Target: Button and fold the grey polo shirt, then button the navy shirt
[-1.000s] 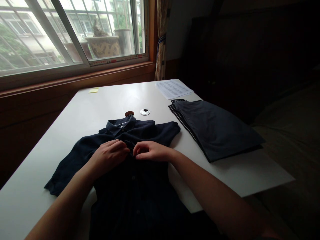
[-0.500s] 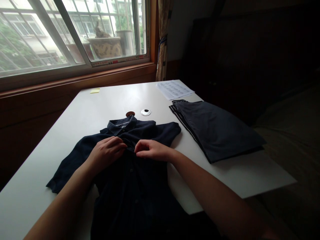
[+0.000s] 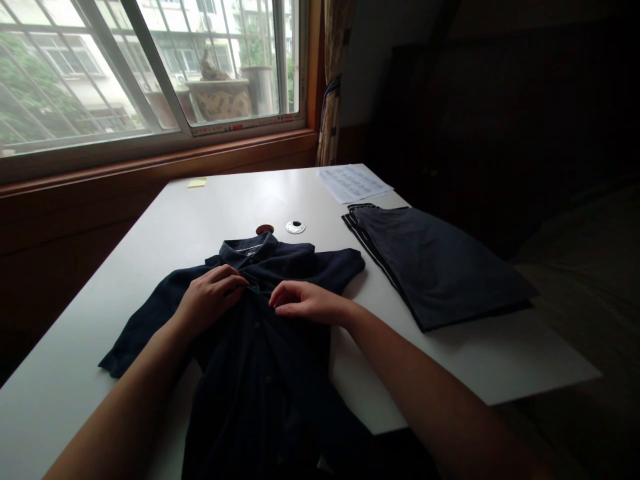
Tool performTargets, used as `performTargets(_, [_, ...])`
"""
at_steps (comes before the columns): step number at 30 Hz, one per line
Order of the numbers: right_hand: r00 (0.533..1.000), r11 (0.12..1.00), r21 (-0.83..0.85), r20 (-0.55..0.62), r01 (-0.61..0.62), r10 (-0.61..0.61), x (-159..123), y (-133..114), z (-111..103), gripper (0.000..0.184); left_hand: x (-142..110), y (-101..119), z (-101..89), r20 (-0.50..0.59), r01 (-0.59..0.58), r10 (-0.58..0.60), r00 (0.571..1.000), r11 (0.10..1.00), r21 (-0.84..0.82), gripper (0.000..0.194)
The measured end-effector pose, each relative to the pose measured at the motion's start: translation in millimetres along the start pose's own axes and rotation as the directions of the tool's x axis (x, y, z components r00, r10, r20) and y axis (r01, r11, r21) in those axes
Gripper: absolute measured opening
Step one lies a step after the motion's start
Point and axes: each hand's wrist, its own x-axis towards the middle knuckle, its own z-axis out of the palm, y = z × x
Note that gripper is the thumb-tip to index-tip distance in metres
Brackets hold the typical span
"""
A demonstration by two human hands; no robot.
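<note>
A dark navy short-sleeved shirt [image 3: 270,393] lies front up, its collar [image 3: 247,248] toward the window and its lower part running off the near table edge. My left hand [image 3: 213,293] is closed on the shirt front just below the collar, fingers pinching cloth by the button line. Across from it, my right hand [image 3: 305,300] has its thumb and curled fingers pinched at the other side of the front. Small buttons show down the middle. Dark cloth hides what exactly lies between the fingertips.
Folded dark trousers [image 3: 440,267] with a striped waistband lie at right on the white table [image 3: 140,260]. Printed sheets [image 3: 353,183], a yellow sticky note [image 3: 197,182], a round cable hole [image 3: 265,229] and its metal cover [image 3: 295,227] are toward the back, below a barred window.
My left hand has shifted slightly left and up, farther from my right hand. The shirt front between them looks more pulled apart, with a long fold running down. The view has shifted a little.
</note>
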Motion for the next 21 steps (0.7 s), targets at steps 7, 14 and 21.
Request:
performTargets(7, [1.0, 0.999, 0.036, -0.017, -0.012, 0.013, 1.3, 1.0, 1.4, 0.022, -0.6, -0.7, 1.8, 0.006, 0.017, -0.016, 1.0, 1.0, -0.016, 0.018])
performTargets(14, [0.996, 0.999, -0.011, -0.078, -0.053, 0.052, 2.2, 4.3, -2.2, 0.018, 0.5, 2.4, -1.8, -0.006, -0.003, 0.003, 1.0, 1.0, -0.003, 0.019])
performTargets(21, [0.993, 0.995, -0.019, -0.076, -0.094, 0.092, 1.5, 3.6, -2.4, 0.02, 0.0, 1.4, -0.6, 0.009, -0.005, 0.005, 1.0, 1.0, 0.0, 0.019])
